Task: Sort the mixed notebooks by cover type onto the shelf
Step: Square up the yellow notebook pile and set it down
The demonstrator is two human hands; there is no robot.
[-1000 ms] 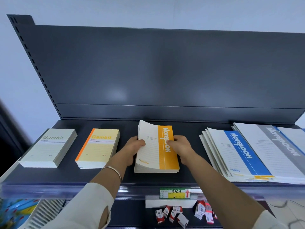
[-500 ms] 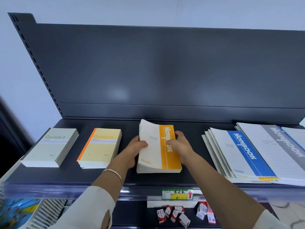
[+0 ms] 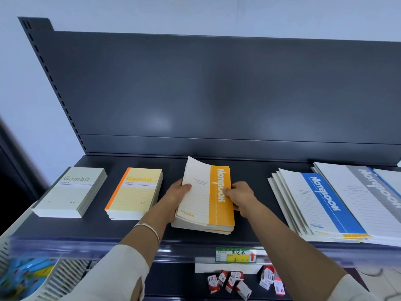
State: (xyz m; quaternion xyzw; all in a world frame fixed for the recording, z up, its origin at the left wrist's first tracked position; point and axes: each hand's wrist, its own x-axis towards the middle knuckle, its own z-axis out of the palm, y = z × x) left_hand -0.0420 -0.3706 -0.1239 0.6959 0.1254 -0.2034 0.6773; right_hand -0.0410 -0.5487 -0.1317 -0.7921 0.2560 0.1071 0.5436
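Left hand (image 3: 176, 197) and right hand (image 3: 241, 197) each have a grip clamped on a side of the orange Notebook stack (image 3: 221, 215), thumbs on the cover. The stack sits on the shelf (image 3: 252, 170) between them, probably being squared. Yellow Gambit stack (image 3: 134, 194) is left of the grip, mixed pile (image 3: 321, 205) right.

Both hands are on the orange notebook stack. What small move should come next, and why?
Probably press the sides inward to square the orange notebook stack. The left hand and right hand grip its opposite edges, yet the lower notebooks stick out unevenly at the near end and the top cover's far corner curls up.
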